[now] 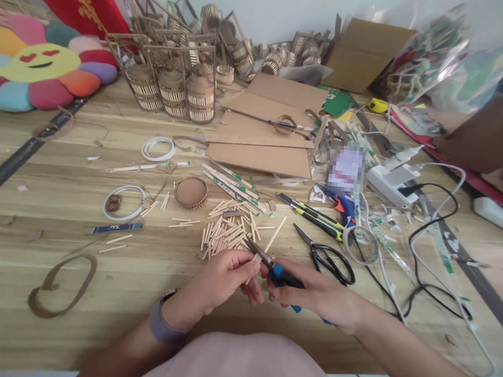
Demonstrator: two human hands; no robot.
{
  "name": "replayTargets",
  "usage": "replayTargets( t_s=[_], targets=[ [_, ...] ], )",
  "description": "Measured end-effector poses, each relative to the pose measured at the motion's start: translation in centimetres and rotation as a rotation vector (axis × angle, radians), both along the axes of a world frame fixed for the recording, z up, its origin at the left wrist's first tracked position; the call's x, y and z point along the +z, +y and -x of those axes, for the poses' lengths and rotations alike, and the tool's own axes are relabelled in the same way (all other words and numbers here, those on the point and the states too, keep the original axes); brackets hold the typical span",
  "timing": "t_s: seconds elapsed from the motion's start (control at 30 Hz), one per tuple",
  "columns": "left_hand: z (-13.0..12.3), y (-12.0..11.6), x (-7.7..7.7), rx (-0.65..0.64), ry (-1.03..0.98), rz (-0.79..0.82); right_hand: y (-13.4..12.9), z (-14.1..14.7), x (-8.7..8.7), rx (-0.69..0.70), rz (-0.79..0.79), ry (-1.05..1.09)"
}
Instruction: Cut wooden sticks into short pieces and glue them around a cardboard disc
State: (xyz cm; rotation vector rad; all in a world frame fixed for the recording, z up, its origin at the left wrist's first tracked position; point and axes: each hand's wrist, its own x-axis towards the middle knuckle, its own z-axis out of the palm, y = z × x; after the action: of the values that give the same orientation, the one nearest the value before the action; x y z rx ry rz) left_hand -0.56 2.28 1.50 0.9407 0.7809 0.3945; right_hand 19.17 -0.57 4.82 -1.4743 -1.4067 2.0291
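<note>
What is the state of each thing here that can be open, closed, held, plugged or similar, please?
Left hand: closed, pinching a thin wooden stick
Right hand: closed around blue-and-black cutters
Short sticks: loose, heaped
Black-handled scissors: lying flat, not held
Blue glue gun: lying down; heat cannot be told
Power strip: black plug inserted
Three front bamboo baskets: lids on

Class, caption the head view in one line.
Left hand holding thin sticks, right hand gripping blue-handled tool, near stick pile.
</note>
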Motion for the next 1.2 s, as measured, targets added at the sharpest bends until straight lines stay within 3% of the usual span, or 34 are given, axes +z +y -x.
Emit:
replayTargets(
  t_s=[0.27, 0.47, 0.57, 0.77, 1.2],
  targets=[
    [0.1, -0.1, -0.1, -0.003, 0.018, -0.065, -0.4, 0.6, -1.0, 0.028, -0.25, -0.158],
    [0.1, -0.1, -0.2, 0.002, 0.082, -0.064, -0.4, 0.8, -0.8, 0.052, -0.279, -0.131],
    [0.0, -0.1, 0.0, 0.012, 0.104, -0.107, -0.3, 0.7, -0.6, 0.032, -0.232, -0.038],
    [-0.1, -0.3, 0.0, 0.021, 0.116, -0.075, -0.4, 0.2, -0.6, -0.037, 0.014, 0.067],
    [0.2, -0.1, 0.7, -0.023, 0.226, -0.192, -0.5, 0.7, -1.2, -0.064, 0.037, 0.016]
  ],
)
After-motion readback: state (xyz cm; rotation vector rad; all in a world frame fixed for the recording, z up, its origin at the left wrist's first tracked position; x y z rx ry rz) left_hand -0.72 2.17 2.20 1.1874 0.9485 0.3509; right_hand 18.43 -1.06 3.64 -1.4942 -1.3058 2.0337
